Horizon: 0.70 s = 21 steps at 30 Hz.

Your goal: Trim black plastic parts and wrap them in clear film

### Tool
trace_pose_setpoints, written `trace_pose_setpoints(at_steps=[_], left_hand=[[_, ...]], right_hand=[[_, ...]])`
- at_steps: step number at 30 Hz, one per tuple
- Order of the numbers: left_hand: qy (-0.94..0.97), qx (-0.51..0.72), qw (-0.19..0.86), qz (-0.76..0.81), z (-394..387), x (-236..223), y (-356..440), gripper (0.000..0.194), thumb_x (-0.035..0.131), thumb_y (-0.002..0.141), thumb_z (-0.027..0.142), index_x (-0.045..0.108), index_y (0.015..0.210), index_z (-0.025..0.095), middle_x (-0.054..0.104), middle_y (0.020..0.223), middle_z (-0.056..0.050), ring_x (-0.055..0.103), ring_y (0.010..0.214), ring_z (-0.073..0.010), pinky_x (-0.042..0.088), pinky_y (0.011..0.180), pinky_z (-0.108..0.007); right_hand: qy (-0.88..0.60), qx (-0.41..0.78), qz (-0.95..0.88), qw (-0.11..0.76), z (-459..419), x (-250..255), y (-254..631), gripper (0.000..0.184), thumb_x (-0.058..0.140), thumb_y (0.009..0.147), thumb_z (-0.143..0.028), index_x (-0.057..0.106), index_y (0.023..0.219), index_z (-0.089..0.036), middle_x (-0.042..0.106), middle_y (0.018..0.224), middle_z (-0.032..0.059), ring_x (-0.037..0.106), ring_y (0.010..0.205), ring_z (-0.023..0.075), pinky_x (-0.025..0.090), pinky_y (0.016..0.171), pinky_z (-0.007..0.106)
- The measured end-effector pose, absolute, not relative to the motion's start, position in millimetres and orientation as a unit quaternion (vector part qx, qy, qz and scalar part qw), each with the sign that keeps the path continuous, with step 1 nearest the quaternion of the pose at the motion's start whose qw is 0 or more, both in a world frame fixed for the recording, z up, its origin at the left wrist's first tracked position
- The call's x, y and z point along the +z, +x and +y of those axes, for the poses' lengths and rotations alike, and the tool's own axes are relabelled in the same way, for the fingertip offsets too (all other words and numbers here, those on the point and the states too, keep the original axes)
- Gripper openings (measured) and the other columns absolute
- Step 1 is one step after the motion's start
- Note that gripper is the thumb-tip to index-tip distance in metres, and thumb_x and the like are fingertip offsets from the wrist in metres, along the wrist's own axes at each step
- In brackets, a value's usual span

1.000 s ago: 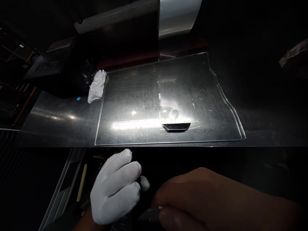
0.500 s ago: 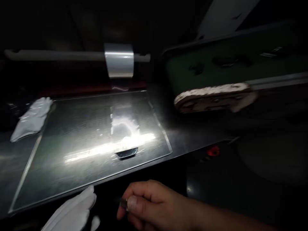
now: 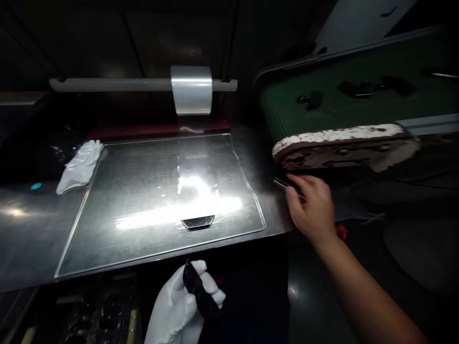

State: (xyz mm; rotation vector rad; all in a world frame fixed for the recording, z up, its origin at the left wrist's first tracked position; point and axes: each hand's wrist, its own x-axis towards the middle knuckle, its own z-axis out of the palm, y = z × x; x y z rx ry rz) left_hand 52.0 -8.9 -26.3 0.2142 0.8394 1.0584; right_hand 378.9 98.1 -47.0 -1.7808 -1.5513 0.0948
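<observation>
My left hand (image 3: 179, 301), in a white glove, grips a small dark plastic part (image 3: 197, 289) below the table's front edge. At the right end of the metal table, my bare right hand (image 3: 313, 205) has thumb and forefinger around a slim metal tool (image 3: 279, 182), whose thin tip points left; its exact kind is unclear. A black, shallow trapezoid-shaped piece (image 3: 198, 222) lies on the clear sheet (image 3: 136, 181) covering the table, near its front edge.
A white glove (image 3: 81, 165) rests at the sheet's left edge. Behind, a roll of clear film (image 3: 191, 91) hangs on a rod (image 3: 118, 85). To the right, a green conveyor belt (image 3: 344, 112) carries several black parts. Below left stands a tray of wrapped parts (image 3: 100, 315).
My right hand has moved up and right from below the table edge to the table's right end. The gloved left hand has come further into view, showing the dark part.
</observation>
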Motion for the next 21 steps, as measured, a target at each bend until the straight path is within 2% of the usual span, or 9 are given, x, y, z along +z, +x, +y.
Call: trace_pose_setpoints(at_steps=[2,4,5,7,10,14,17,19,21], left_hand=[[0.106,0.489,0.776,0.385,-6,-23,50,0.044,0.091,0.074,0.046,0.079,0.11,0.023,0.068,0.083,-0.004,0.068,0.074,-0.0179,0.055,0.072,-0.032],[0.126,0.483,0.774,0.39,-4,-21,48,0.046,0.089,0.075,0.05,0.079,0.11,0.022,0.069,0.083,-0.005,0.069,0.076,-0.0204,0.056,0.073,-0.034],[0.154,0.469,0.77,0.403,-3,-21,48,0.044,0.089,0.075,0.052,0.08,0.107,0.023,0.07,0.082,-0.005,0.07,0.077,-0.0224,0.057,0.075,-0.037],[0.282,0.404,0.739,0.459,-2,-22,49,0.033,0.087,0.078,0.048,0.081,0.102,0.025,0.074,0.086,-0.006,0.073,0.083,-0.0268,0.059,0.082,-0.04],[0.553,0.271,0.595,0.516,-2,-25,52,0.022,0.076,0.09,0.034,0.08,0.111,0.031,0.078,0.106,-0.006,0.073,0.099,-0.0288,0.06,0.091,-0.041],[0.712,0.204,0.455,0.495,-3,-30,56,0.032,0.066,0.096,0.031,0.073,0.127,0.032,0.078,0.112,-0.005,0.073,0.1,-0.0275,0.061,0.092,-0.042],[0.69,0.187,0.478,0.51,-3,-34,56,0.034,0.068,0.094,0.032,0.074,0.127,0.033,0.077,0.111,-0.005,0.072,0.102,-0.0293,0.059,0.096,-0.045],[0.594,0.203,0.554,0.547,-4,-42,52,0.034,0.074,0.089,0.033,0.077,0.122,0.033,0.077,0.114,-0.005,0.069,0.109,-0.0318,0.054,0.104,-0.047],[0.477,0.229,0.626,0.572,-4,-58,45,0.03,0.08,0.084,0.032,0.081,0.114,0.029,0.078,0.114,-0.006,0.068,0.113,-0.033,0.049,0.11,-0.047]], right_hand=[[-0.713,0.034,-0.548,0.437,54,-55,378,0.028,0.066,0.093,-0.037,0.075,0.117,-0.026,0.068,0.118,0.0099,0.063,0.112,0.0335,0.048,0.103,0.053],[-0.748,0.09,-0.484,0.445,9,-73,383,0.022,0.072,0.089,-0.041,0.076,0.105,-0.026,0.069,0.087,0.0064,0.066,0.077,0.0278,0.055,0.074,0.046],[-0.792,0.15,-0.352,0.477,-10,-86,388,0.025,0.074,0.087,-0.045,0.075,0.105,-0.027,0.067,0.082,0.0039,0.063,0.073,0.0248,0.055,0.069,0.042],[-0.806,0.185,-0.266,0.496,-32,-115,401,0.04,0.078,0.075,-0.056,0.069,0.093,-0.023,0.061,0.071,0.001,0.057,0.058,0.0204,0.049,0.049,0.035],[-0.794,0.237,-0.225,0.512,-28,-153,422,0.059,0.087,0.056,-0.058,0.064,0.096,-0.022,0.066,0.082,0.0014,0.064,0.066,0.0204,0.054,0.053,0.033],[-0.777,0.26,-0.215,0.531,6,-179,447,0.06,0.078,0.069,-0.067,0.065,0.107,-0.022,0.069,0.101,0.0056,0.07,0.087,0.0226,0.059,0.069,0.036],[-0.782,0.21,-0.222,0.543,13,-173,456,0.061,0.069,0.077,-0.071,0.062,0.111,-0.021,0.068,0.105,0.008,0.07,0.092,0.0263,0.058,0.07,0.04],[-0.788,0.167,-0.239,0.542,-3,-154,459,0.059,0.06,0.083,-0.075,0.06,0.109,-0.022,0.067,0.104,0.0089,0.07,0.093,0.0305,0.059,0.071,0.045],[-0.804,0.146,-0.283,0.502,-31,-129,462,0.055,0.05,0.09,-0.077,0.063,0.105,-0.025,0.068,0.099,0.009,0.071,0.093,0.0355,0.058,0.07,0.049]])
